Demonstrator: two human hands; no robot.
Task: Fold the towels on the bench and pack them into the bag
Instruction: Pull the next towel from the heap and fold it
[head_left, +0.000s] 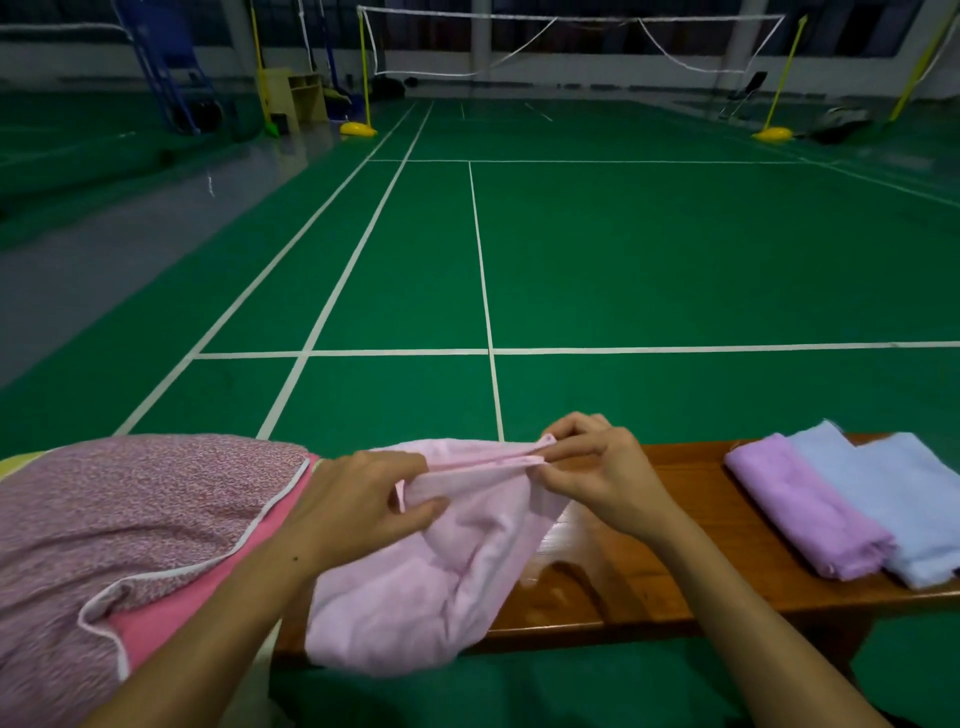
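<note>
**Both hands pinched the hem of a pale pink towel**

The left hand (363, 499) gripped the pale pink towel (431, 561) near one corner, thumb and curled fingers closed on the cloth. The right hand (597, 473) pinched the same folded hem further along, its fingertips drawn together on the edge. Between the hands the hem ran as a taut, doubled strip, lifted a little above the table (649, 571). Below the hands the rest of the towel sagged in loose folds, lay on the table's near part and hung over its front edge.

To the left of the left hand, touching its forearm, lay a speckled pink fabric bag (130, 525) with white piping and a plain pink lining showing at its mouth. Well to the right of the right hand two folded towels rested on the table: a lilac towel (805, 514) nearer the hands, and a light blue towel (904, 499) just beyond it, the two touching along their long sides. Beyond the hands stretched a green court floor (623, 249) with white lines.
</note>
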